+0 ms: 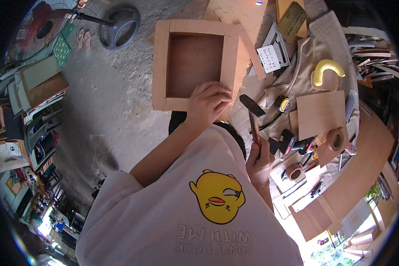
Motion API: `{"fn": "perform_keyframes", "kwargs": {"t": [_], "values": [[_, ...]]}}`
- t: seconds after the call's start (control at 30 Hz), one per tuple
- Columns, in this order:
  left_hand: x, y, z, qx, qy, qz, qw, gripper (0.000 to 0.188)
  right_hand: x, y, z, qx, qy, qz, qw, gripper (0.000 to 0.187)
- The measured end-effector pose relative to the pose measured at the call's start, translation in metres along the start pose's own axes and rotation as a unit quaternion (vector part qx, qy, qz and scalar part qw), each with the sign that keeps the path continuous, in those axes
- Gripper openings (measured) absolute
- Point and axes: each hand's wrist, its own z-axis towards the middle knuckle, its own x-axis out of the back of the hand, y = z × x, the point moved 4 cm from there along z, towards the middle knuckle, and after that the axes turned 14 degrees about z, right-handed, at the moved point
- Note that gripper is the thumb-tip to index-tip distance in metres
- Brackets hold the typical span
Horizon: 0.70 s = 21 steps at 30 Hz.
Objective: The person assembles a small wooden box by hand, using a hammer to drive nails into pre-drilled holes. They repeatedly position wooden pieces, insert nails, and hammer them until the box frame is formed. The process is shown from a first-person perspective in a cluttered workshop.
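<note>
A square light-brown wooden frame (161, 66) with a darker recessed panel (195, 62) lies in front of me, partly over a board. My left hand (208, 99) rests across its lower right corner, fingers curled and fingertips pinched together at the edge. Whatever is between those fingertips is too small or hidden to make out. To the right, my right hand (259, 162) is closed round the handle of a hammer (252, 106). The hammer's dark head is raised, a short way right of my left fingertips and apart from the frame.
The cloth-covered worktop (306, 55) on the right carries a tape measure (283, 103), a yellow curved piece (328, 71), a square board (321, 115), a cordless drill (288, 142) and tape rolls (294, 171). A fan (42, 29) and stacked boards (40, 84) stand left.
</note>
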Motion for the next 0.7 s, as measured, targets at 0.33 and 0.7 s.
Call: {"fn": "perform_keyframes", "kwargs": {"t": [0.33,0.7], "values": [[0.002,-0.001,-0.001,-0.002,-0.004,0.001,1.000,0.023,0.012,-0.027,0.007,-0.006,-0.024,0.008,1.000,0.017],[0.023,-0.002,-0.022,-0.037,-0.022,0.145,0.989,0.047,-0.015,0.020,-0.004,0.019,-0.048,-0.040,0.998,0.019]]}}
